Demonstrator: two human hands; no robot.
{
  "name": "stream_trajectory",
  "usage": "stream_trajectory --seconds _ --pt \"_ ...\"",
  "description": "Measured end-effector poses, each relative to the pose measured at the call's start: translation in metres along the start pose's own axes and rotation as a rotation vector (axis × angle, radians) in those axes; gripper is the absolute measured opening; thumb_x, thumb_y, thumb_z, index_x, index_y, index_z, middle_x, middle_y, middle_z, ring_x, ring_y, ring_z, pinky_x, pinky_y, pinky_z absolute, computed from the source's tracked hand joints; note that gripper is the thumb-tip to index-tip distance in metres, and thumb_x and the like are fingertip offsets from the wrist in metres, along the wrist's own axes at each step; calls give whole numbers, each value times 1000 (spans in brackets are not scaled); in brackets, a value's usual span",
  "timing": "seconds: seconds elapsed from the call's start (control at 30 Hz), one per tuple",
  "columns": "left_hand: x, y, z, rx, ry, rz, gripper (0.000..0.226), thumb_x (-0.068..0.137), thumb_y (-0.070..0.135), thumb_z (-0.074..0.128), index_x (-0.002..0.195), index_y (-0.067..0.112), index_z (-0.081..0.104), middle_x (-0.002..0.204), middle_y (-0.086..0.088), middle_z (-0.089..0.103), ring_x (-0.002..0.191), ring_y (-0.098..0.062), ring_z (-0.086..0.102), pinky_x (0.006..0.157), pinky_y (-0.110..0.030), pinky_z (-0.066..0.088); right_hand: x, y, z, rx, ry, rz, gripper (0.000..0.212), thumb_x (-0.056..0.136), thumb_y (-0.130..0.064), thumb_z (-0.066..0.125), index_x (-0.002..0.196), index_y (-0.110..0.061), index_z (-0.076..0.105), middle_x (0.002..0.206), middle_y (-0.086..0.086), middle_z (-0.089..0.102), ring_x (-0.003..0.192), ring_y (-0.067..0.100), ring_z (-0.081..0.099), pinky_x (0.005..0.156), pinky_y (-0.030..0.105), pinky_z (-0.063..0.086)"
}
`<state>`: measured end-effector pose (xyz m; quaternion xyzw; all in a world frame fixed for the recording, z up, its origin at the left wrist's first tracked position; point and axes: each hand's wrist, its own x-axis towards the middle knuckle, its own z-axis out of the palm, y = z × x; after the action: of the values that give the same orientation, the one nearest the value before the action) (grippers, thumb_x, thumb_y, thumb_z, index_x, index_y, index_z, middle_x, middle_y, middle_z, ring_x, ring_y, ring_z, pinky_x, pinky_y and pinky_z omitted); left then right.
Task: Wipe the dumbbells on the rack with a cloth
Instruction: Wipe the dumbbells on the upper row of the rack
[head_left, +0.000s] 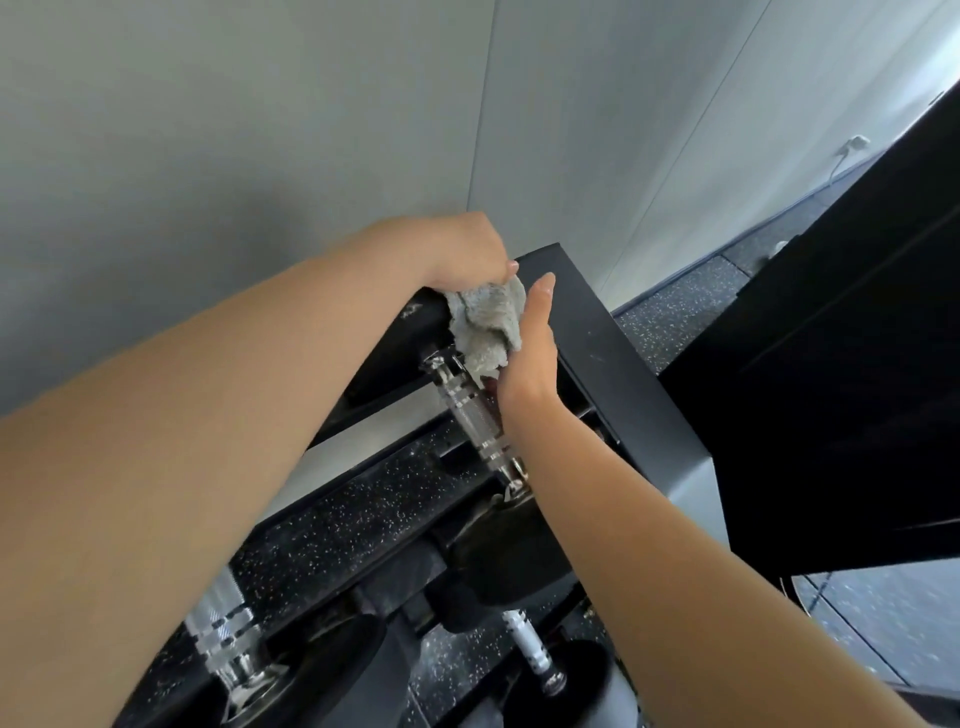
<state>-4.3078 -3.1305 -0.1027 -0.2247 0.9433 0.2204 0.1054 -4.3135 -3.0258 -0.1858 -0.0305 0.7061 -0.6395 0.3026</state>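
The grey cloth (488, 322) was held bunched in the left grip (467, 249) on the far head of the upper dumbbell (475, 410) on the black rack (613, 353). The right grip (530, 348) was laid flat-fingered against it. The loose fold could be snagged on the dumbbell's collar, or the dumbbell rolled off its cradle if pushed sideways. Speckled black rubber flooring (670, 312) and pale wall panels (260, 130) were seen beyond.

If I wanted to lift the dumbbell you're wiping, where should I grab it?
Take the knurled silver handle in its bare middle, between the two black heads. It is thin enough to wrap your fingers round, while the heads look too wide. Come down from above: the rack frame crowds its right side and the cloth covers its far end.
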Motion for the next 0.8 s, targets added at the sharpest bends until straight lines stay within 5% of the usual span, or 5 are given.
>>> stream_trajectory --seconds 0.33,0.5,0.53,0.67,0.8 --pt "-52 -52 29 -401 395 284 29 97 33 50 122 30 65 132 10 58 119 -1 52 98 -17 36 -6 -12 -6 1 65 -75 74 91 -75 22 121 -21 62 123 1 64 114 18 58 106 46 43" --pt "-72 -55 42 -408 564 299 26 99 20 50 119 16 67 47 11 39 88 5 21 90 -38 45 -5 -12 -4 50 32 -77 66 94 -72 21 112 -24 63 122 2 63 116 20 57 107 49 41" --pt "-70 -50 40 -365 572 270 27 98 23 49 118 20 67 48 11 44 49 2 37 86 -39 47 -6 -13 -4 56 18 -74 67 92 -73 21 113 -24 63 124 2 62 118 21 56 107 49 41" --pt "-52 -31 31 -181 519 130 31 94 35 46 116 34 68 132 11 59 123 -15 54 102 -38 42 -9 -17 -2 59 -3 -64 77 87 -75 21 123 -21 61 130 6 60 123 25 55 108 48 42" --pt "-23 -5 21 51 368 -31 26 94 30 48 110 31 69 121 3 65 108 -27 59 92 -38 49 -10 -14 -7 40 -22 -92 65 100 -63 22 146 -23 43 150 1 44 139 18 38 116 40 30"
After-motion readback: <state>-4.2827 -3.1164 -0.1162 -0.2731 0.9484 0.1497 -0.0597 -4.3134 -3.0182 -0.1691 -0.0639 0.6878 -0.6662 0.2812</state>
